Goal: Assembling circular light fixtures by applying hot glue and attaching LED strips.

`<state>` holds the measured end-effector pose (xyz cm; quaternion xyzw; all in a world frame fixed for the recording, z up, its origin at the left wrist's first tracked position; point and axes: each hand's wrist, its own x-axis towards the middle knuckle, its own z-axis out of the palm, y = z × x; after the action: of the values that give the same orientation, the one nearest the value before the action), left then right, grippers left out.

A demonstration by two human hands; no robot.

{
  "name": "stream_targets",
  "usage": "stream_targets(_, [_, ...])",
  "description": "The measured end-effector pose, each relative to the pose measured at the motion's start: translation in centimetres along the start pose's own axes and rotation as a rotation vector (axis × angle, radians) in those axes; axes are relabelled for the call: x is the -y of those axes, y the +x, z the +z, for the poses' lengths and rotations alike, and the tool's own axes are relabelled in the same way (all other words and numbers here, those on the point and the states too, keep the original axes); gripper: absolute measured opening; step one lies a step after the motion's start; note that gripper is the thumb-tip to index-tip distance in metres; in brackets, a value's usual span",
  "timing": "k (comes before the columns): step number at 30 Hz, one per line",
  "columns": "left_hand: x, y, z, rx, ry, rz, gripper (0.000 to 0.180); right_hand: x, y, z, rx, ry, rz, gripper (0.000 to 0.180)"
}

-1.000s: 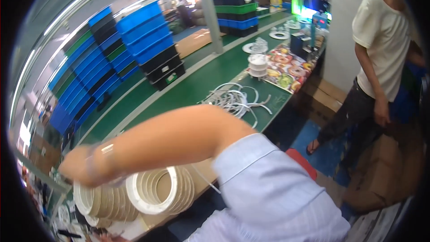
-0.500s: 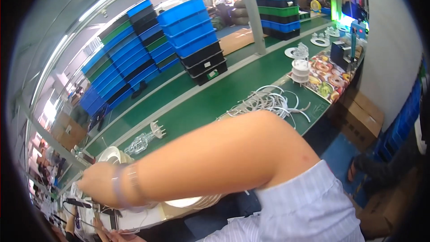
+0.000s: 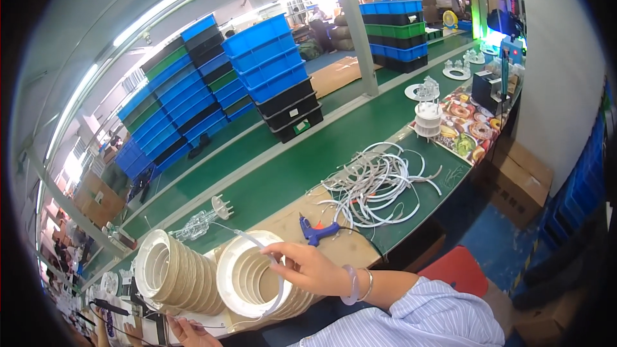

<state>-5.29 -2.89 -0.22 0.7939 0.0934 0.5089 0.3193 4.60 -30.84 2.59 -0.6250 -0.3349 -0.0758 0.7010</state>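
Note:
My right hand (image 3: 312,271) is closed, thumb and fingers pinching a pale, flexible strip (image 3: 281,283). The strip bends in a loose arc over the right-hand stack of white rings (image 3: 226,270), one end reaching left past the rim. Low in the view, my left hand (image 3: 191,334) is partly cut off by the edge. Its fingers are bent at the other end of the strip, where a thin line runs to them. Just beyond it lies a second stack of white rings (image 3: 144,283), tilted on its side. A blue glue gun (image 3: 316,230) rests past my right hand.
A heap of white and grey strips (image 3: 385,183) lies on the green bench (image 3: 321,154). Clear plastic fittings (image 3: 199,222) stand beyond the rings. Blue and black crates (image 3: 270,64) rise behind. Another person's hand (image 3: 133,331) shows at lower left. A red stool (image 3: 456,273) stands at right.
My right arm, stretched across to the far left before, has drawn back right, and its hand now holds the strip over the rings. The ring stacks and glue gun have come into view.

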Motion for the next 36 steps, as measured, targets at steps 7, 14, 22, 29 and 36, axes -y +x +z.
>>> stream_targets(7, [-1.3, 0.4, 0.9, -0.018, 0.077, 0.078, 0.02, -0.2, -1.4, -1.3, -0.048, -0.041, 0.003, 0.029])
stream_targets(14, [-2.3, 0.1, 1.1, -0.059, -0.367, -0.22, 0.033, -0.8, -2.0, -1.3, -0.07, -0.038, 0.088, 0.027])
stream_targets(22, [0.1, -0.6, 2.3, 0.043, -0.573, -0.605, 0.031, -3.3, -0.6, -0.6, -0.213, 0.034, 0.155, 0.032])
stream_targets(29, [0.5, -0.7, 2.7, 0.474, -0.836, -0.557, 0.051, -4.3, 0.6, -0.1, -0.276, -0.008, 0.261, 0.041])
stream_targets(36, [0.2, -0.4, 2.4, 0.485, -0.96, -0.683, 0.058, -5.2, 0.5, -0.2, -0.359, -0.182, 0.258, 0.023])
